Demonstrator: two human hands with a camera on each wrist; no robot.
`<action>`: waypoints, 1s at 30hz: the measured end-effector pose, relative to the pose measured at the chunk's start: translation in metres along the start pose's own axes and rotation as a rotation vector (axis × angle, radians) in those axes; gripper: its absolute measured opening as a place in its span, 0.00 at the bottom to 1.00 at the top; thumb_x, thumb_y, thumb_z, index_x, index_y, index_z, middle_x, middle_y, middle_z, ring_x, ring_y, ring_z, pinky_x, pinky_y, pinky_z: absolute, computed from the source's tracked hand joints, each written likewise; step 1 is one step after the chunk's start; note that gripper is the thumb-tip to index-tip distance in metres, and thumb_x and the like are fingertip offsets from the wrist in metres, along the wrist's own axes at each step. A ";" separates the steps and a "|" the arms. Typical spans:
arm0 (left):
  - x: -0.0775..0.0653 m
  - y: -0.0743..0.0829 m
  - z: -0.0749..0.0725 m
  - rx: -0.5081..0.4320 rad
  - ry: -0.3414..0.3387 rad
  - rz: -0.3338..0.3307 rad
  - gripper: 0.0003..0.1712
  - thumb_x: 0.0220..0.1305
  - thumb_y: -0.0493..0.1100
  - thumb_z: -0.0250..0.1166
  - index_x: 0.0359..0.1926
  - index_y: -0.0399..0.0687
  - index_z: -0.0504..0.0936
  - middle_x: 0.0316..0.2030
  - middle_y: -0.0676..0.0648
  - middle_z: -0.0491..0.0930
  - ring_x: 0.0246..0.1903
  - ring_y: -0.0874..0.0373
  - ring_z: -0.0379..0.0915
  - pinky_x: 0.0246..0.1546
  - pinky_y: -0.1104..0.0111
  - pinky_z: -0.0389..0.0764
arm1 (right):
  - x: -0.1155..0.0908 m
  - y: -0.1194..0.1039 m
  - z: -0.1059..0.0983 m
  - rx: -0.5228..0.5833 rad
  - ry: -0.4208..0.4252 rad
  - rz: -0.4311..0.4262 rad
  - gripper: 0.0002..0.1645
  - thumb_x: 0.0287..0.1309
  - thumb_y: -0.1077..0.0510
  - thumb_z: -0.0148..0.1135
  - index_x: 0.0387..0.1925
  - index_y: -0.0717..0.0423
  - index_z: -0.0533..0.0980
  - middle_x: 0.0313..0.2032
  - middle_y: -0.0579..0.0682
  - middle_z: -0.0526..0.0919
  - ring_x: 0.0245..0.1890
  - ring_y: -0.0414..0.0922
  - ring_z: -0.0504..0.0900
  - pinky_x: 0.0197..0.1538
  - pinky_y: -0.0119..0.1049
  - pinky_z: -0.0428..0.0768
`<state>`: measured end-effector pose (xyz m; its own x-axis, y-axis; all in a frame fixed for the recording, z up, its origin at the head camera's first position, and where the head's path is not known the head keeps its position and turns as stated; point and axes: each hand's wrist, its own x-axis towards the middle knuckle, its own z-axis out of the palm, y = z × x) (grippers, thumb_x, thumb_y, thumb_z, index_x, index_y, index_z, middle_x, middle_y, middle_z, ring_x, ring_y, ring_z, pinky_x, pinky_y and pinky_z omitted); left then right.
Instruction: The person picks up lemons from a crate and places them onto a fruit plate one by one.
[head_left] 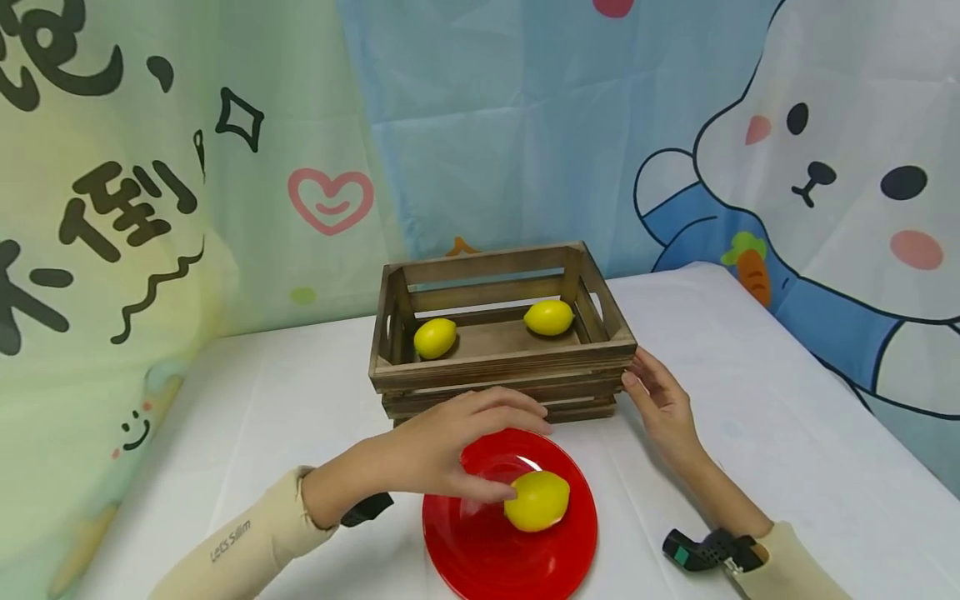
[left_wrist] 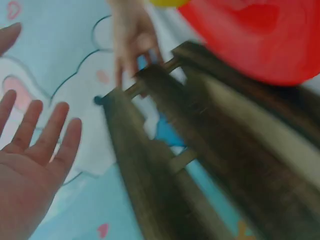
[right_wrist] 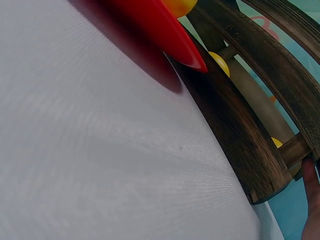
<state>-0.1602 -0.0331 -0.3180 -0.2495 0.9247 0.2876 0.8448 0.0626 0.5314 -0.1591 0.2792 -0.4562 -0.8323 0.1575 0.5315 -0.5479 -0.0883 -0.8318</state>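
My left hand [head_left: 468, 437] hovers over the red plate [head_left: 495, 554], palm down, with nothing in its grasp. Its thumb overlaps the edge of a yellow lemon [head_left: 542, 502] on the plate; whether they touch I cannot tell. In the left wrist view the fingers [left_wrist: 52, 132] are spread. Behind the plate stands a brown slatted wooden crate [head_left: 502, 367]. One lemon [head_left: 435, 338] lies inside at its left, another lemon [head_left: 548, 317] at its right. My right hand [head_left: 667, 412] holds the crate's right front corner, thumb in front, fingers along the side.
A white cloth [head_left: 300, 400] covers the table. Behind it hangs a printed curtain [head_left: 465, 125] with a cartoon bear, close to the crate's back. The plate sits just in front of the crate. A black wrist device [head_left: 705, 552] is strapped near the right sleeve.
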 end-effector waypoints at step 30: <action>0.073 -0.012 -0.087 -0.109 0.321 0.281 0.35 0.48 0.30 0.76 0.57 0.30 0.72 0.55 0.37 0.75 0.56 0.49 0.71 0.52 0.61 0.77 | 0.000 0.000 0.002 -0.004 0.026 0.030 0.30 0.65 0.76 0.49 0.62 0.48 0.74 0.50 0.38 0.80 0.51 0.34 0.77 0.51 0.22 0.76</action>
<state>-0.2295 0.0012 -0.2336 -0.1659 0.7358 0.6565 0.8502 -0.2305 0.4732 -0.1590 0.2772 -0.4557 -0.8459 0.1800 0.5020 -0.5223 -0.0890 -0.8481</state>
